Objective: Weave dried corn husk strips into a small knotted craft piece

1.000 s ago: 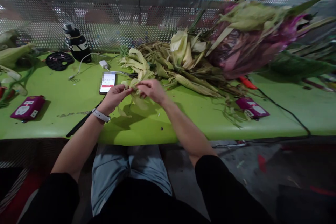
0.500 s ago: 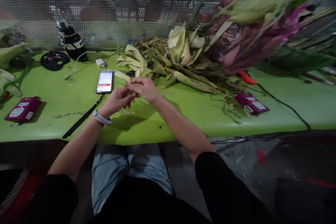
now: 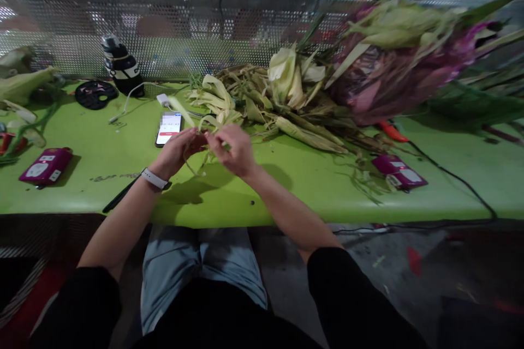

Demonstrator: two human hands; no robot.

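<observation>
While the left hand (image 3: 177,151) holds pale husk strips (image 3: 182,112) left of frame centre, above the green surface (image 3: 229,202), the right hand (image 3: 238,151) adjoins it, fingers (image 3: 216,149) curled; whether these grip a strip cannot be determined. A phone (image 3: 168,132) lies near the left hand.

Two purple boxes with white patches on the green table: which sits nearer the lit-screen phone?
The purple box on the left, past the left hand. The other box lies right of the right hand, beside stringy green scraps, farther from the phone.
</observation>
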